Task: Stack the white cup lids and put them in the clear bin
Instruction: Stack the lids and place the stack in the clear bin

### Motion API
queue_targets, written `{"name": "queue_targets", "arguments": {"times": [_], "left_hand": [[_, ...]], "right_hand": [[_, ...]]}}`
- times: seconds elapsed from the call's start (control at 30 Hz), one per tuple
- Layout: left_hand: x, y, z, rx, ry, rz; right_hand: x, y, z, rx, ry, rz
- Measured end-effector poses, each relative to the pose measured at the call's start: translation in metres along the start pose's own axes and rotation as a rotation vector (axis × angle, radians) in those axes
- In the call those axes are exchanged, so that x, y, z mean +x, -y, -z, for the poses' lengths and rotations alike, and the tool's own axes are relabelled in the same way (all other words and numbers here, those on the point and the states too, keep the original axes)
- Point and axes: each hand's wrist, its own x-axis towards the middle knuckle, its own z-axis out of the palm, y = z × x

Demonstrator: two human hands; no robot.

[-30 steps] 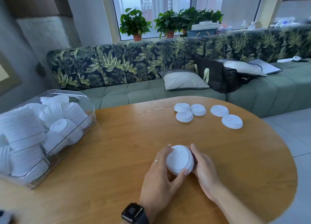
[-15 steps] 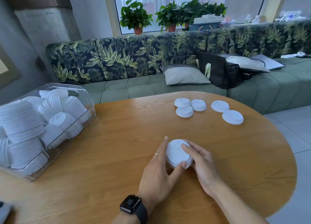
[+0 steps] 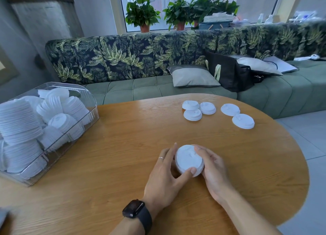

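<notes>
The left hand point(image 3: 164, 178) and right hand point(image 3: 214, 171) cup the tilted lid stack point(image 3: 188, 159) low at the worktop point(image 3: 123, 146), well apart from the clear bin point(image 3: 92, 111). Badly nested lids could slide apart on the carry across.

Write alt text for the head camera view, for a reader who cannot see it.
A person's left hand and right hand hold a small stack of white cup lids on a wooden table. Five loose lids lie farther away to the right; a clear bin full of stacked lids sits at left.
</notes>
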Motion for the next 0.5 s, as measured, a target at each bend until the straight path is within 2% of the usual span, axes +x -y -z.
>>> {"name": "queue_targets", "arguments": {"times": [0.1, 0.2, 0.37, 0.5], "left_hand": [[0.003, -0.004, 0.005, -0.272, -0.069, 0.126], [0.007, -0.004, 0.011, -0.392, -0.100, 0.179], [0.008, 0.000, 0.013, -0.444, -0.174, 0.220], [0.008, 0.004, 0.013, -0.437, -0.213, 0.232]], "right_hand": [[-0.002, 0.003, 0.000, 0.028, -0.014, -0.008], [-0.004, 0.005, 0.001, 0.004, 0.012, 0.001], [-0.005, 0.003, -0.002, -0.082, 0.042, 0.040], [-0.006, -0.002, -0.005, -0.240, 0.031, 0.105]]}}
